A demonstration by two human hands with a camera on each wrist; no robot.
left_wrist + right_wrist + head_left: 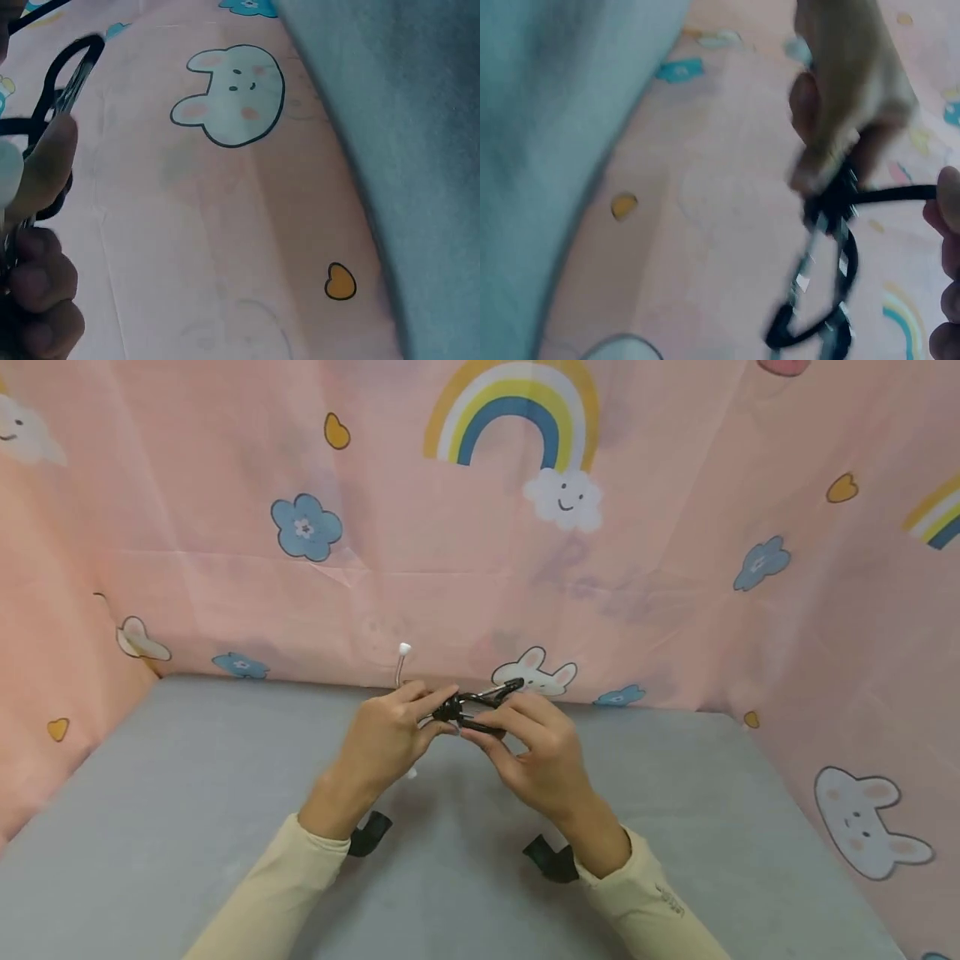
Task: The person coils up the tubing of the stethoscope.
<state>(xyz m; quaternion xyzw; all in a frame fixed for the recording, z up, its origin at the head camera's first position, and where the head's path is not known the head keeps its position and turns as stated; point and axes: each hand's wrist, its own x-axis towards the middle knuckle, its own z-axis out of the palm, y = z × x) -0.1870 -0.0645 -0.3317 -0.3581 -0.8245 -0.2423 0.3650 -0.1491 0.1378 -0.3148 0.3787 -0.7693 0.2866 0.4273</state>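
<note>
Black cord bundle (450, 707) over grey table (217, 777), long axis left-right. Left hand (382, 735) grips at the wrap, nearer; right hand (543, 747) pinches cord right of it.

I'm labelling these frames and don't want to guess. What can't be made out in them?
- Head view: the lower part of the white-tipped rod, hidden by the left hand.
- Head view: the marking on the right sleeve, too small to read.
- Right wrist view: how the black cord winds, blurred.
- Right wrist view: most of the right hand, cut off by the right edge.
</note>
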